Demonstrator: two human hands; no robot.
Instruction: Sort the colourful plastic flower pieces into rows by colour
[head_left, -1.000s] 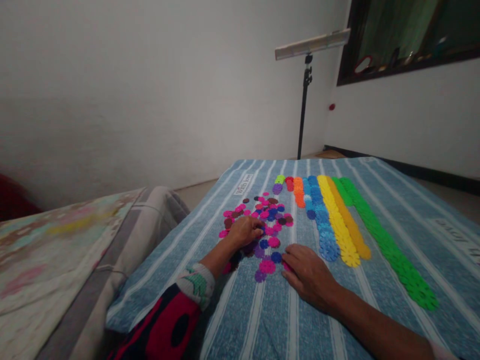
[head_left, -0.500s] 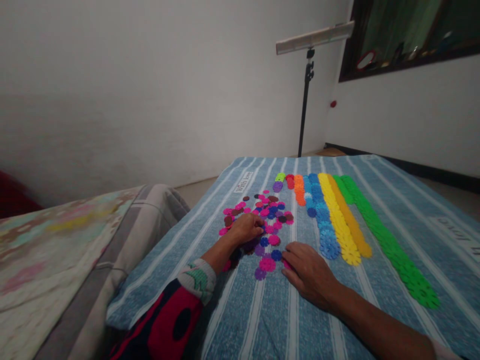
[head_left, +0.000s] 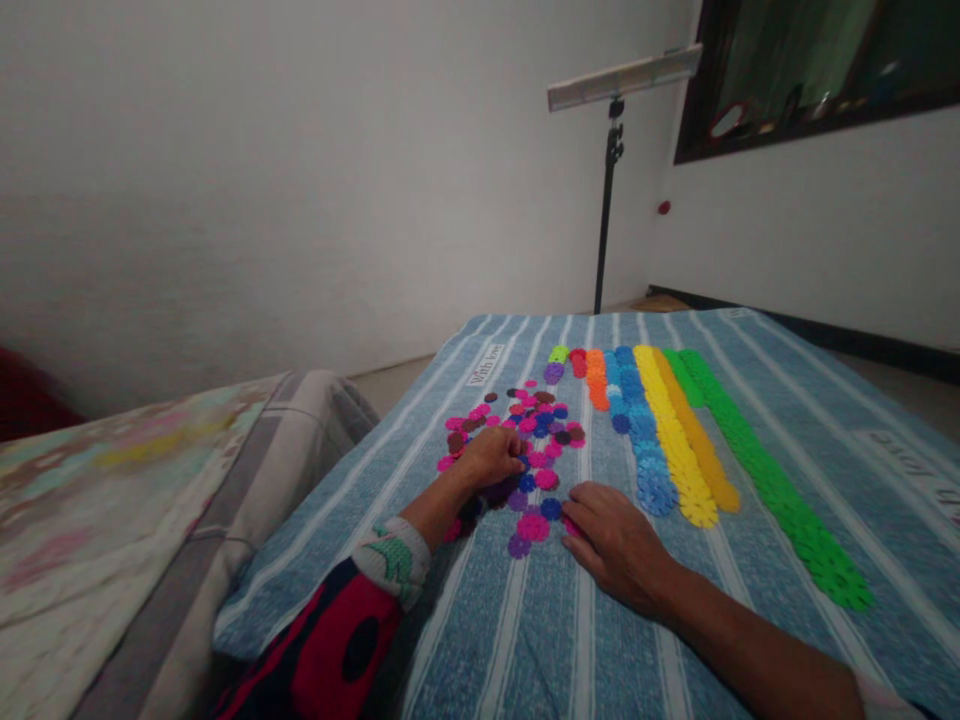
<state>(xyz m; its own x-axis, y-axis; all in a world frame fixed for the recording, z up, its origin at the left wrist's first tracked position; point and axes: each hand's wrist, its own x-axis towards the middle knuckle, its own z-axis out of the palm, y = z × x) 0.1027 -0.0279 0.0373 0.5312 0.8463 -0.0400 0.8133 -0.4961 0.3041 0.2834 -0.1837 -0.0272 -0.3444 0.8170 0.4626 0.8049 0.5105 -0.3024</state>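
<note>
My left hand (head_left: 491, 457) reaches into a loose heap of pink, purple, blue and brown notched plastic discs (head_left: 534, 527). Its fingers are curled together at the heap's middle, and what they pinch, if anything, is hidden. To the right of the heap, my right hand (head_left: 613, 540) rests low over the cloth with thumb and fingers closed around a pink notched disc (head_left: 572, 525), mostly covered by the fingertips. A dark blue disc (head_left: 551, 509) lies just left of those fingertips.
Overlapping rows of discs run away from me on the right: green (head_left: 795, 510), orange-yellow (head_left: 701, 455), yellow (head_left: 679, 450) and blue (head_left: 645, 430). Shorter orange (head_left: 597, 380) and red (head_left: 577, 362) rows lie farther back. Beyond the striped cloth (head_left: 450, 640) stands a lamp stand (head_left: 606, 220).
Both hands keep nearly the same place and grip. The whole view has shifted very slightly.
</note>
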